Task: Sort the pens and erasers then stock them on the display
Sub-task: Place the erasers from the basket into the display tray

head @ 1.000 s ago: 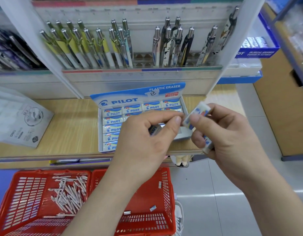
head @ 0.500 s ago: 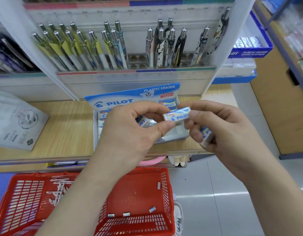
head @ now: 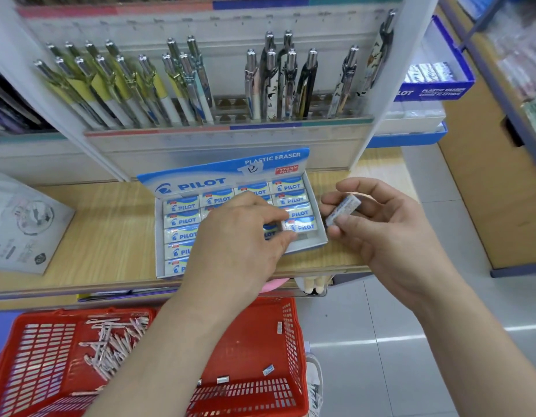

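A blue and white Pilot eraser box point(head: 170, 260) sits open on the wooden shelf, holding rows of wrapped erasers. My left hand point(head: 239, 236) reaches into the box and pinches a wrapped eraser point(head: 302, 225) at its front right corner. Just right of the box, my right hand point(head: 390, 230) holds another eraser point(head: 343, 209) between thumb and fingers. Pens point(head: 182, 85) stand in the white display rack above the box.
A red basket point(head: 254, 350) below the shelf holds several white pens point(head: 113, 344) and a few loose erasers point(head: 268, 369). A white packet point(head: 23, 224) lies on the shelf at left. A second blue eraser box point(head: 435, 82) stands at upper right. Grey floor lies to the right.
My left hand took one eraser from my right hand and moved it down into the box's front right corner. My right hand stays beside the box with another eraser.
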A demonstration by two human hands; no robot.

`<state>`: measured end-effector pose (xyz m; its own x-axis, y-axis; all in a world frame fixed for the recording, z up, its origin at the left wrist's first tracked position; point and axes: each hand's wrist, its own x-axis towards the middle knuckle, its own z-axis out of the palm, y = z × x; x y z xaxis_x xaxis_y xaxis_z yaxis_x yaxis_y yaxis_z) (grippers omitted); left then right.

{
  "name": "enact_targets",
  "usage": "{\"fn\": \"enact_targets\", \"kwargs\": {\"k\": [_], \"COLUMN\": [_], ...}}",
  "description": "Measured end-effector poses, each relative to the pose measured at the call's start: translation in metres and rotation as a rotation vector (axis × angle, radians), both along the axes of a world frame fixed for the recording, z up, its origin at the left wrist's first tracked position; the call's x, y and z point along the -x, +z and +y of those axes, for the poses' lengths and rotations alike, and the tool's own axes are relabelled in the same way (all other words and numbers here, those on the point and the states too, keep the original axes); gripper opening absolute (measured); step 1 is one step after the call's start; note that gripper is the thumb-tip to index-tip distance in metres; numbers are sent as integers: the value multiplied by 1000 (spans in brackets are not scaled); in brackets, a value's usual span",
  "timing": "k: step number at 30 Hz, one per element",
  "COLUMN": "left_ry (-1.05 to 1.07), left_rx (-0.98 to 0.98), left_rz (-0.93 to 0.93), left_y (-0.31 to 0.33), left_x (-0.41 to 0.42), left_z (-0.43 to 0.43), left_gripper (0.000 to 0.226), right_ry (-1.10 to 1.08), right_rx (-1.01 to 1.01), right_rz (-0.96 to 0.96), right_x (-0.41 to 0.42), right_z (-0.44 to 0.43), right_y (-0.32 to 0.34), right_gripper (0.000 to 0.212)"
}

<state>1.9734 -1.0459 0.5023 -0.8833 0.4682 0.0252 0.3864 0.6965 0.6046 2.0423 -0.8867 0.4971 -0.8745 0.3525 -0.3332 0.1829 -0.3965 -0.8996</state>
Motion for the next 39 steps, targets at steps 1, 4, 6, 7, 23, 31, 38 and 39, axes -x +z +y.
{"fn": "enact_targets", "kwargs": {"k": [1,4,6,7,23,31,38,39], "left_ry": [-5,-9,-17,-25,-5,11,58,45], "left_rx": [10,31,51,54,-384,-496,-510,-493], "left_rz": [-2,-43,-71,-82,-345,-376,-268,-284], "left_y": [1,5,8,8,20,22,28,28], "left_x": [1,4,5,4,-9,-14,-16,-15], "left_z": [1,4,6,6,18,18,19,18], "left_gripper": [23,21,20,19,10,53,41,41], "right_ry": [-15,-74,-100,-106,-64,-37,115,112], "right_rx": [20,60,72,60,197,229,-23,-46], "right_rz": [0,-9,-17,-26,32,90,42,45], "right_x": [1,2,2,3,-3,-2,-2,-2], "right_z": [0,-1,-1,-2,4,-7,-11,-10], "right_y": [0,1,2,2,2,15,25,25], "right_gripper": [34,37,40,42,32,29,19,18]}}
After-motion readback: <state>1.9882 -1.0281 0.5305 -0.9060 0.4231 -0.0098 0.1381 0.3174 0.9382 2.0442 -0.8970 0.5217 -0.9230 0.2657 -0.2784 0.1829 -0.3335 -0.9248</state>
